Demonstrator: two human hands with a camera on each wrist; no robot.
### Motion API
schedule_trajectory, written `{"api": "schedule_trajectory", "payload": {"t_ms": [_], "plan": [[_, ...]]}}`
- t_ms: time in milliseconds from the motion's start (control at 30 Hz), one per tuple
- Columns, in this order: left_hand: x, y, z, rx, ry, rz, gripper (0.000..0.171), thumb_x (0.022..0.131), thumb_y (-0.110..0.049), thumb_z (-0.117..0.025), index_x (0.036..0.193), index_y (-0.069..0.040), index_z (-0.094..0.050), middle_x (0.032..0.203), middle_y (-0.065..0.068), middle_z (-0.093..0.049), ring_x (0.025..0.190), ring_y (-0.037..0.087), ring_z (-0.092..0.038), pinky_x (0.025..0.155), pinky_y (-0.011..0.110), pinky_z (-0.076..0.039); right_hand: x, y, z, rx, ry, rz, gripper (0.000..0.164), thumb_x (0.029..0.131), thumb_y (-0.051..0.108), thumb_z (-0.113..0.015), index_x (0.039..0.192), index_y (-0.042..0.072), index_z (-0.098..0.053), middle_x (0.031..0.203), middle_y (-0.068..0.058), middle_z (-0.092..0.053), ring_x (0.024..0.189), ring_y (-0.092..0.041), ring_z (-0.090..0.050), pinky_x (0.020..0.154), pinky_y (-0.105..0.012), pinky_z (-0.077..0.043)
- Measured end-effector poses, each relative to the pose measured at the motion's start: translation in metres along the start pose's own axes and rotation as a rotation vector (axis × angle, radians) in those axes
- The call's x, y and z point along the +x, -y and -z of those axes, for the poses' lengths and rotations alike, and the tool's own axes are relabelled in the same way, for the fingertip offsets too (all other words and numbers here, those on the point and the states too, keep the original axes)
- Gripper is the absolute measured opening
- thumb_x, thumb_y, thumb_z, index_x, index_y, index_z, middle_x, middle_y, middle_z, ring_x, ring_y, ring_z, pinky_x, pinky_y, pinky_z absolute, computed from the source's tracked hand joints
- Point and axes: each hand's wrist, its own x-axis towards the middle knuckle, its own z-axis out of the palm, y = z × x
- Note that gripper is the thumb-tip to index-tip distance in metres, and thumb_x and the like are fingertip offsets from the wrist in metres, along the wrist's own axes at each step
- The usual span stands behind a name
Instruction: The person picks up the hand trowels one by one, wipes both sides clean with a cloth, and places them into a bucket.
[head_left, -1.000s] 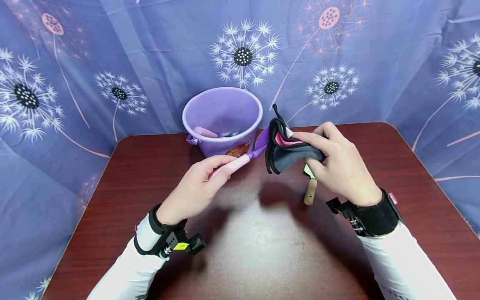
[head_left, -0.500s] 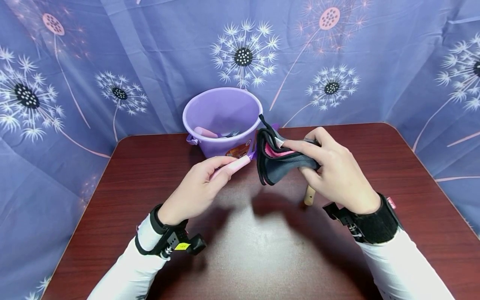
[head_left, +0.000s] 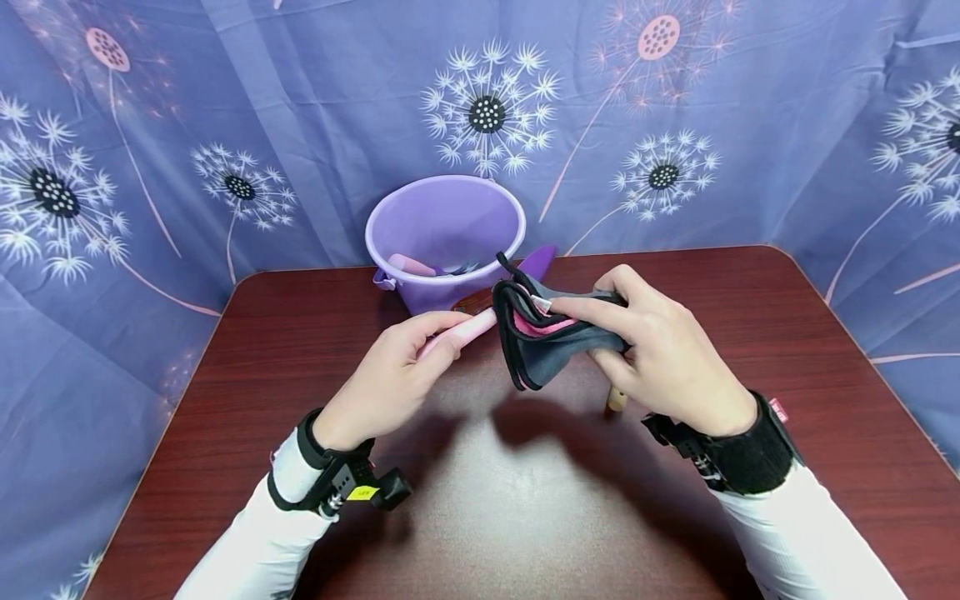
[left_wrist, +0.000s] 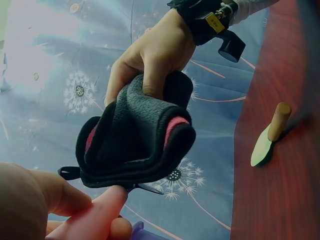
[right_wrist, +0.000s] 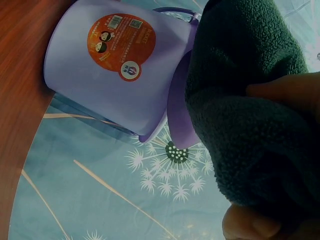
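My left hand [head_left: 386,379] grips the pink handle [head_left: 471,327] of a garden trowel, its purple blade [head_left: 537,262] pointing away to the right beside the bucket. A folded grey-and-pink cloth [head_left: 558,343] with black edging hangs over the middle of the trowel, hiding the neck. My right hand [head_left: 663,354] pinches that cloth between thumb and fingers. In the left wrist view the cloth [left_wrist: 145,125] lies at the tip of the pink handle [left_wrist: 92,215]. From the right wrist, part of the purple blade [right_wrist: 180,110] shows past the cloth's edge.
A purple bucket [head_left: 420,292] stands at the table's back edge, with a pink-handled tool [head_left: 410,265] inside. On the table [head_left: 285,358] lies a small tool with a wooden handle [left_wrist: 280,121] and pale green blade [left_wrist: 261,150], mostly hidden in the head view. A flowered curtain [head_left: 315,125] hangs behind.
My right hand and the cloth have moved left and nearer to me, from the trowel's blade toward its handle. More of the wooden-handled tool is now covered. My left hand stays put.
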Motion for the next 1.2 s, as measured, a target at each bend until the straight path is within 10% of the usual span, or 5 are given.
{"api": "schedule_trajectory", "payload": {"t_ms": [567, 1200], "plan": [[-0.001, -0.002, 0.000, -0.009, 0.003, 0.015, 0.027, 0.111, -0.025, -0.053, 0.129, -0.025, -0.073, 0.088, -0.004, -0.060, 0.086, 0.014, -0.056, 0.078, 0.035, -0.046, 0.000, -0.010, 0.003, -0.029, -0.050, 0.033, 0.063, 0.079, -0.009, -0.067, 0.133, 0.021, -0.076, 0.106, -0.008, -0.057, 0.076, -0.013, -0.047, 0.063, -0.029, -0.036], [-0.001, -0.003, 0.001, -0.014, 0.004, -0.004, 0.028, 0.111, -0.023, -0.053, 0.131, -0.025, -0.073, 0.107, -0.010, -0.069, 0.096, 0.018, -0.059, 0.085, 0.036, -0.047, -0.002, -0.026, -0.002, -0.050, -0.157, -0.182, 0.064, 0.078, -0.008, -0.064, 0.133, 0.021, -0.076, 0.107, -0.014, -0.058, 0.078, -0.019, -0.051, 0.064, -0.036, -0.037]]}}
